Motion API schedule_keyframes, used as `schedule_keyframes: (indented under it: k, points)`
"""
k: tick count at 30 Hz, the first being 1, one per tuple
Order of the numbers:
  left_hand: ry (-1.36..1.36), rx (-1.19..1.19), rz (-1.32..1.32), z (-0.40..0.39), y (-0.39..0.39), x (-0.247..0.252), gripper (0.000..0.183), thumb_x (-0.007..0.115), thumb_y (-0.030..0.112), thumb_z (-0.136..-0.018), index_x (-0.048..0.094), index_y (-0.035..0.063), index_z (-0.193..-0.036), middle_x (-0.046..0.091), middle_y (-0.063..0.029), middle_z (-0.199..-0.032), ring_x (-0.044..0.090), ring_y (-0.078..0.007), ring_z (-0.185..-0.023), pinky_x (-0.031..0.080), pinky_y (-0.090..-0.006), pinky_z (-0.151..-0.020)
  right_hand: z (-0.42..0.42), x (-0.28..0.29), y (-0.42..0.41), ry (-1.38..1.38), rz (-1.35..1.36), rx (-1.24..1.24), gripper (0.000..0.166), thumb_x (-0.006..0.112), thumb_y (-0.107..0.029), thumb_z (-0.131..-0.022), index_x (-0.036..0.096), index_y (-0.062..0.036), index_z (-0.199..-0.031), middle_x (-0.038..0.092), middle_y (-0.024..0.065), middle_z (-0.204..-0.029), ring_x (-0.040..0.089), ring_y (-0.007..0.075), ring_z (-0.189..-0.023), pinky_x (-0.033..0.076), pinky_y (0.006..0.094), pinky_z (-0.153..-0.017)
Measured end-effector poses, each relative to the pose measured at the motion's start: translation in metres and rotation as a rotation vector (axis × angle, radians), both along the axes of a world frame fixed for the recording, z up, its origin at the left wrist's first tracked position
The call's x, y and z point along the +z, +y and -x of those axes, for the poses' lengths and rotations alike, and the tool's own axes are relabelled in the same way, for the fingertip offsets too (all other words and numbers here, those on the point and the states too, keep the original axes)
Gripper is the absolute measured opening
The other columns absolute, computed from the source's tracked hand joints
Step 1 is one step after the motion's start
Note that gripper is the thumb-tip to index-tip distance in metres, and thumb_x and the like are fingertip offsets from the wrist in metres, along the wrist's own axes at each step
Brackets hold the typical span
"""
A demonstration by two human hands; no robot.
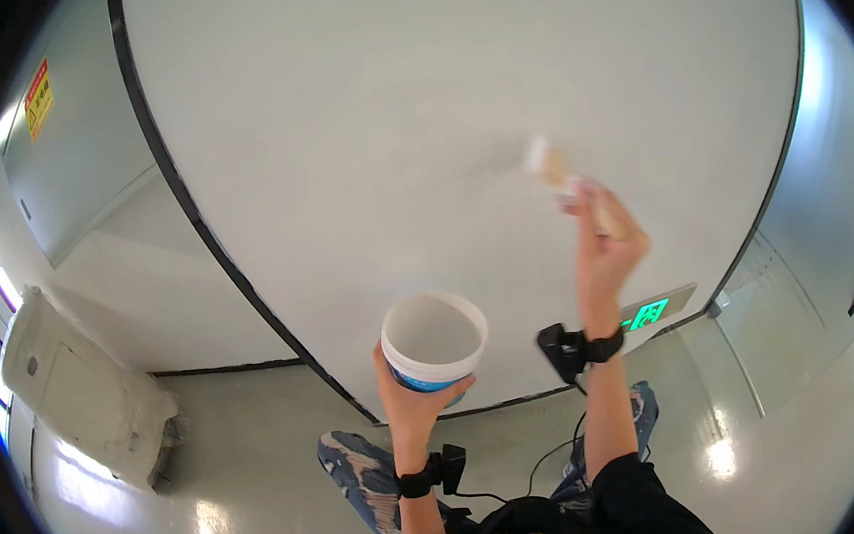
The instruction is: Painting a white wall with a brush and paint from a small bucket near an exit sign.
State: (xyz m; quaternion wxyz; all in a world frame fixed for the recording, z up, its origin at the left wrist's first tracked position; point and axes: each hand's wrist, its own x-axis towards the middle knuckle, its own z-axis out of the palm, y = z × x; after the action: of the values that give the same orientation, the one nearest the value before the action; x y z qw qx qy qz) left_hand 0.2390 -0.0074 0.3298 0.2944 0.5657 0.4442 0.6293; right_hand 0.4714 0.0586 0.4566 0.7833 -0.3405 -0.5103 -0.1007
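Note:
A white plastic tub with a blue printed band is in my left hand, its open top tilted towards me. The tub's pale inside shows, but I cannot tell what it holds. My right hand is raised, closed on the handle of a paintbrush with white bristles. Blurred, the brush points up and left at the white wall panel before me; whether its tip touches the panel cannot be told. Faint grey smudges show on the panel left of the bristles.
A lit green exit sign sits low on the panel, beside my right wrist. Black strips edge the panel. A plastic-wrapped white appliance or cabinet stands at left on the glossy floor. Cables run from both wrist-worn devices. Glass is at right.

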Motion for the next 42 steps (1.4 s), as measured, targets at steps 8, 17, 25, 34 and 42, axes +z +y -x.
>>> schedule_keyframes:
  k: [8, 17, 25, 34, 42]
  points:
    - [0.026, 0.053, -0.010, -0.010, 0.002, 0.007, 0.105, 0.100, 0.015, -0.053, 0.040, 0.0025, -0.139, 0.058, -0.0129, -0.128, 0.059, -0.0249, -0.118, 0.050, -0.0398, -0.099, 0.027, 0.019, -0.016, 0.002, 0.027, 0.278, 0.014, 0.068, -0.003, -0.095, 0.073, 0.0068, -0.104, 0.075, 0.0131, -0.094, 0.074, 0.0191, -0.076, 0.061, 0.0286, -0.068]
    - [0.002, 0.020, 0.000, -0.011, -0.007, 0.016, 0.105, 0.100, 0.016, -0.052, 0.041, 0.0033, -0.138, 0.059, -0.0124, -0.128, 0.059, -0.0247, -0.118, 0.050, -0.0399, -0.099, 0.033, 0.018, 0.018, 0.025, -0.066, 0.210, 0.011, 0.067, -0.003, -0.096, 0.073, 0.0050, -0.102, 0.075, 0.0132, -0.092, 0.074, 0.0184, -0.078, 0.060, 0.0282, -0.068]
    - [0.039, 0.126, -0.025, 0.000, -0.002, 0.001, 0.105, 0.100, 0.017, -0.051, 0.042, 0.0031, -0.137, 0.059, -0.0118, -0.126, 0.059, -0.0249, -0.118, 0.049, -0.0395, -0.099, 0.005, -0.004, -0.014, 0.103, -0.093, -0.025, 0.008, 0.068, 0.001, -0.094, 0.071, 0.0051, -0.101, 0.074, 0.0141, -0.095, 0.074, 0.0196, -0.077, 0.060, 0.0298, -0.069]
    - [-0.010, 0.048, -0.015, -0.010, -0.009, 0.014, 0.104, 0.101, 0.018, -0.051, 0.043, 0.0026, -0.136, 0.060, -0.0123, -0.127, 0.059, -0.0246, -0.117, 0.049, -0.0390, -0.099, 0.007, -0.035, 0.007, 0.015, -0.010, 0.168, 0.009, 0.071, -0.003, -0.093, 0.072, 0.0034, -0.100, 0.075, 0.0122, -0.095, 0.072, 0.0170, -0.076, 0.058, 0.0282, -0.069]
    - [0.027, 0.140, -0.029, -0.013, -0.006, 0.009, 0.104, 0.100, 0.018, -0.051, 0.042, 0.0034, -0.136, 0.059, -0.0121, -0.127, 0.059, -0.0246, -0.117, 0.050, -0.0394, -0.098, -0.003, -0.032, -0.029, 0.200, 0.030, 0.175, 0.011, 0.070, -0.003, -0.094, 0.072, 0.0052, -0.101, 0.074, 0.0128, -0.090, 0.073, 0.0173, -0.077, 0.058, 0.0276, -0.070]
